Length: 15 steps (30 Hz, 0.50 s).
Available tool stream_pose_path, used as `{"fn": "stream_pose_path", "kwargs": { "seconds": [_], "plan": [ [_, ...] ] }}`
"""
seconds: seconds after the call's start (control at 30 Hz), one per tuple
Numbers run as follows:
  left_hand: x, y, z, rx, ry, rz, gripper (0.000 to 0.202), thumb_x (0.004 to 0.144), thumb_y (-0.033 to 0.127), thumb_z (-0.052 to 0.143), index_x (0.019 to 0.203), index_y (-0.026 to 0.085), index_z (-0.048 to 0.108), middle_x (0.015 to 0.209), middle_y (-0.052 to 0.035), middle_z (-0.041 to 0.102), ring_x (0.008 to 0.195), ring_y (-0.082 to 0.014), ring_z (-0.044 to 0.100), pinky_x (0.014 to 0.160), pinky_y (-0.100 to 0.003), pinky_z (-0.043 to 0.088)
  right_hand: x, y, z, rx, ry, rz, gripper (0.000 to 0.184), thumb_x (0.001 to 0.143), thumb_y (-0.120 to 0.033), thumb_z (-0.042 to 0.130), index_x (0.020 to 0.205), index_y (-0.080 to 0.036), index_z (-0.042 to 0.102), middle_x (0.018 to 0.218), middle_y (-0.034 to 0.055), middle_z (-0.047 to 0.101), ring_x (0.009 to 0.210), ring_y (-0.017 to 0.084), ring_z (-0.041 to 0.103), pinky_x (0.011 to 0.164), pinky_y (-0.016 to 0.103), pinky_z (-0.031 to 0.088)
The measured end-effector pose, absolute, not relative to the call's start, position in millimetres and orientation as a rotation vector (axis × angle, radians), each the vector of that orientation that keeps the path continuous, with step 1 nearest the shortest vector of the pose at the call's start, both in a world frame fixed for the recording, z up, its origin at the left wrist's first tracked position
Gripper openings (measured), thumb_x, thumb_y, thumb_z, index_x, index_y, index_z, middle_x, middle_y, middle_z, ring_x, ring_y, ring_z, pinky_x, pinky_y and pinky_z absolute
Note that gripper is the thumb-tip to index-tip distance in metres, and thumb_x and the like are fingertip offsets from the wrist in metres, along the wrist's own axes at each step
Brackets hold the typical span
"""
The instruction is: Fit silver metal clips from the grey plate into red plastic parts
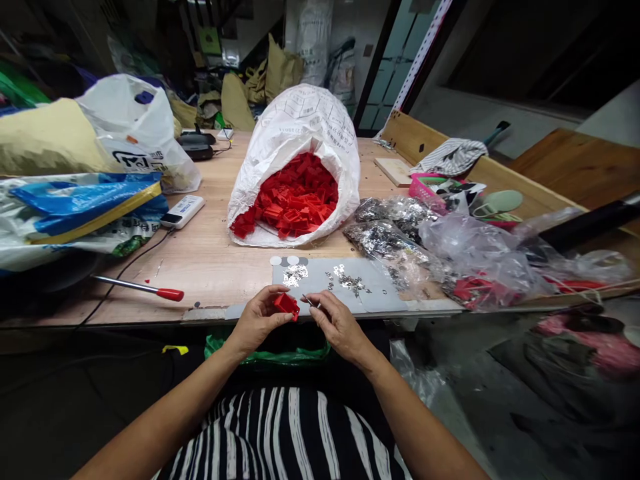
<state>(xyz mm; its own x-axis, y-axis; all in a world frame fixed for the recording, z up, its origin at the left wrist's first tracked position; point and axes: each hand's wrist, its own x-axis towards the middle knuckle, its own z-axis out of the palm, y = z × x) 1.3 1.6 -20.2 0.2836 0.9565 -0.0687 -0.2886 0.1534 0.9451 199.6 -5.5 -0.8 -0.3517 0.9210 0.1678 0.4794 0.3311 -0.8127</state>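
Left hand (259, 317): fingers gripping a red part (285, 303) at the front edge of the tabletop (210, 247). Right hand (341, 328): fingers pinched on a thin metallic item (306, 299) beside it. This part appears unfinished; metal pieces (355, 285) on the grey sheet (384, 301) and red parts (297, 200) inside the sack (315, 110) remain.

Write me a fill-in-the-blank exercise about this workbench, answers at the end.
1. The left hand holds a plastic piece coloured ____.
2. The big sack with the open mouth is mainly ____.
3. The person's top has a black-and-white pattern of ____.
4. The bag below the table edge, under the hands, is ____.

Missing words: red; white; stripes; green.
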Motion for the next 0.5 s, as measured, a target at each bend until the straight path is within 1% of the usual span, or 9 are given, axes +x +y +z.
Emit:
{"fn": "stream_pose_path", "kwargs": {
  "seconds": [0.1,0.23,0.33,0.5],
  "plan": [
    [-0.7,9.4,-26.8,1.270,0.981,1.044,0.046,0.069,0.019,0.074,0.113,0.020,0.060,0.096,-0.0045,0.070,0.090,-0.0189,0.065,0.086,-0.033,0.049,200.1,-2.4,-4.9,-1.282,-2.034,0.788,0.025,0.091,-0.020,0.048,0.112,-0.021,0.061,0.093,0.0052,0.060,0.085,0.016,0.058,0.079,0.029,0.045],
    [-2.3,17.8,-34.3,1.641,1.121,0.967,0.037,0.071,0.018,0.070,0.107,0.020,0.064,0.100,-0.0050,0.069,0.093,-0.0200,0.064,0.087,-0.033,0.048,197.2,-0.8,-11.2,-1.387,-2.091,0.726,0.022,0.087,-0.018,0.054,0.107,-0.021,0.062,0.095,0.0049,0.066,0.085,0.017,0.061,0.078,0.029,0.046],
    [-2.3,22.0,-34.9,1.816,1.129,0.919,0.036,0.073,0.017,0.068,0.108,0.022,0.063,0.098,-0.0030,0.070,0.092,-0.0189,0.064,0.086,-0.032,0.048,196.5,0.2,-12.9,-1.418,-2.139,0.695,0.018,0.087,-0.019,0.054,0.102,-0.021,0.064,0.094,0.0046,0.067,0.084,0.017,0.062,0.076,0.028,0.047],
    [-1.9,25.2,-30.0,1.932,1.113,0.889,0.034,0.074,0.016,0.066,0.107,0.022,0.063,0.095,-0.0012,0.070,0.087,-0.0165,0.064,0.082,-0.028,0.048,199.1,2.0,-12.2,-1.363,-2.183,0.705,0.020,0.087,-0.017,0.053,0.100,-0.021,0.066,0.096,0.0051,0.067,0.087,0.017,0.062,0.078,0.028,0.047]
  ]
}}
